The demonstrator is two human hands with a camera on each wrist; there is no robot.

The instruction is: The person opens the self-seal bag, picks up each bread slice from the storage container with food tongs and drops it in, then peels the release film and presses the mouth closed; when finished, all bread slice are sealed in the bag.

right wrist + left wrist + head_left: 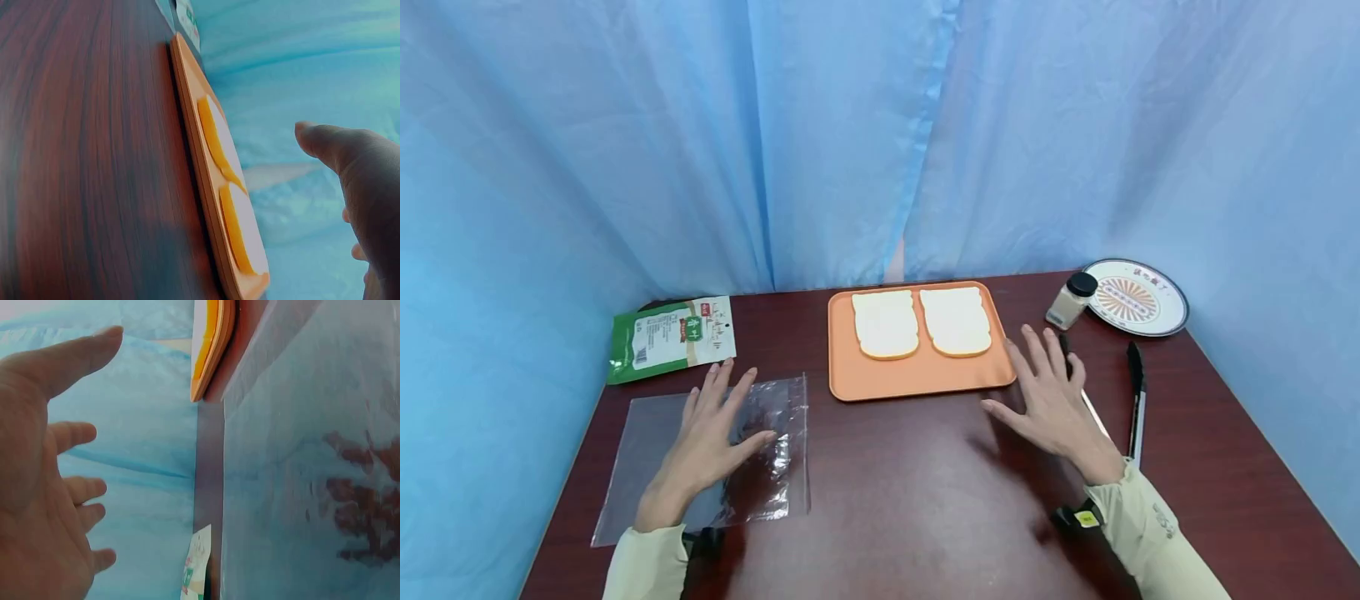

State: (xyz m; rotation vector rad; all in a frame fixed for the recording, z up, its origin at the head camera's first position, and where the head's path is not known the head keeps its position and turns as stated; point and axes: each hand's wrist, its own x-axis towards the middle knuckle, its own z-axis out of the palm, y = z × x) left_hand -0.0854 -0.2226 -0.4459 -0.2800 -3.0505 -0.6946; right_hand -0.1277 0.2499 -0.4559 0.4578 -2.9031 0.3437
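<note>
My left hand (706, 442) hovers with spread fingers over a clear plastic bag (651, 433) lying flat on the table's left side. Beyond its fingertips lies a green and white packet (673, 337). My right hand (1051, 406), fingers also spread and holding nothing, is above the table by the right front corner of an orange tray (872, 382). Two slices of bread (886, 325) lie side by side on that tray. In the right wrist view the thumb (340, 147) points toward the bread. Partly hidden behind the right hand is a thin, light-coloured utensil with a dark handle (1064, 350).
Right of the tray, a small jar with a black lid (1067, 302) leans toward a white patterned plate (1138, 323). Black-tipped tongs (1137, 400) lie nearer the right edge. Blue curtains (850, 142) enclose the dark wooden table (910, 500) at the back and sides.
</note>
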